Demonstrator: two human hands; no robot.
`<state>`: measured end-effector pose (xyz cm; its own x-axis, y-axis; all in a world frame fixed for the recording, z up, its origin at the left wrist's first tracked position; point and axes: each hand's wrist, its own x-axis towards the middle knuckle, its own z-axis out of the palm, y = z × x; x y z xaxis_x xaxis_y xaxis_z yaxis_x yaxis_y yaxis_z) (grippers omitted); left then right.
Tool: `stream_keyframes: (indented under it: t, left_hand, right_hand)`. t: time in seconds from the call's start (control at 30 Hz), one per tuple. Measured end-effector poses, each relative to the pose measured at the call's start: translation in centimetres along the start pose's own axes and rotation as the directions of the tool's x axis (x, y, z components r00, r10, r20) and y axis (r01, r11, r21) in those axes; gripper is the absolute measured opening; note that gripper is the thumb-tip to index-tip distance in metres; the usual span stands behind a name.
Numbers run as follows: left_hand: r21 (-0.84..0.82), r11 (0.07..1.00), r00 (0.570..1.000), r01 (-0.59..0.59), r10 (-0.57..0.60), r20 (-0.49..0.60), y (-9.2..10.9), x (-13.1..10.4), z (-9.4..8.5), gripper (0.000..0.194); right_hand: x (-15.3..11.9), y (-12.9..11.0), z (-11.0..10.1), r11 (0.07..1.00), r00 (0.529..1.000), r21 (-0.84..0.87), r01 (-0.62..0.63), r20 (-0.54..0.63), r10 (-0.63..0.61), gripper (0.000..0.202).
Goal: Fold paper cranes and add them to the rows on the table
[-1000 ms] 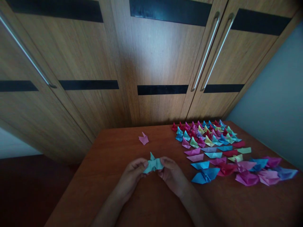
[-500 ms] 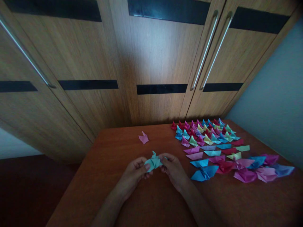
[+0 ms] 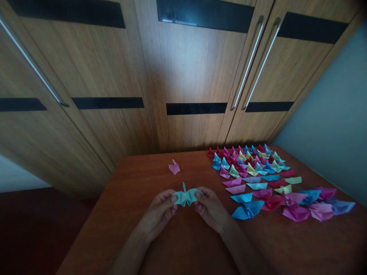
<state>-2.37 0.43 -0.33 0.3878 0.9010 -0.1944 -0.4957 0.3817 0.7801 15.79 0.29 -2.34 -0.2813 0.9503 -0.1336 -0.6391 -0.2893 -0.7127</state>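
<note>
A mint-green folded paper piece (image 3: pixel 187 197) hangs between my two hands above the table, its two side flaps spread and a thin point standing up at the top. My left hand (image 3: pixel 160 212) pinches the left flap between thumb and fingers. On the other side, my right hand (image 3: pixel 210 208) pinches the right flap the same way. Beyond them a pink folded paper piece (image 3: pixel 174 167) lies by itself on the brown table (image 3: pixel 137 173).
Rows of small folded paper pieces (image 3: pixel 234 171) in several colours cover the table's right side. Nearer lie larger ones, among them a blue piece (image 3: pixel 247 210) close to my right forearm. Wooden cabinet doors (image 3: pixel 192 131) stand behind the table.
The mint-green paper has been pulled wider and flatter, with its flaps now level on both sides. My left hand has shifted slightly left; both hands keep their hold.
</note>
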Motion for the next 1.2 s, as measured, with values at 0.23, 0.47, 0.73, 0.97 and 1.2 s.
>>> stream_keyframes:
  t: [0.23, 0.47, 0.73, 0.97, 1.2]
  left_hand:
    - [-0.011, 1.000, 0.999, -0.027, 0.026, -0.047, -0.2, 0.2, -0.6, 0.009]
    - [-0.030, 0.999, 0.997, -0.035, 0.033, -0.072, -0.4, 0.4, -0.9, 0.014]
    - [-0.047, 0.998, 0.999, -0.035, 0.034, -0.008, -0.7, -0.1, -0.9, 0.026]
    - [0.022, 1.000, 0.991, -0.019, 0.022, -0.135, 0.0, 0.3, -0.4, 0.018]
    - [0.222, 0.975, 0.918, 0.008, 0.081, -0.388, 0.1, 0.8, -0.8, 0.020]
  right_hand:
    - [0.4, 0.4, -0.3, 0.996, 0.998, 0.082, 0.025, -0.064, -0.019, 0.019]
    - [0.6, 0.5, -0.4, 0.986, 0.996, 0.159, 0.040, -0.090, -0.026, 0.018]
    - [0.1, 0.9, -0.3, 0.990, 0.997, 0.117, 0.073, 0.022, -0.076, 0.030]
    - [0.7, 0.4, -0.4, 0.991, 0.987, -0.126, 0.044, -0.150, -0.063, 0.032]
    - [0.3, -0.4, 0.1, 0.631, 0.811, -0.752, 0.192, -0.241, -0.534, 0.027]
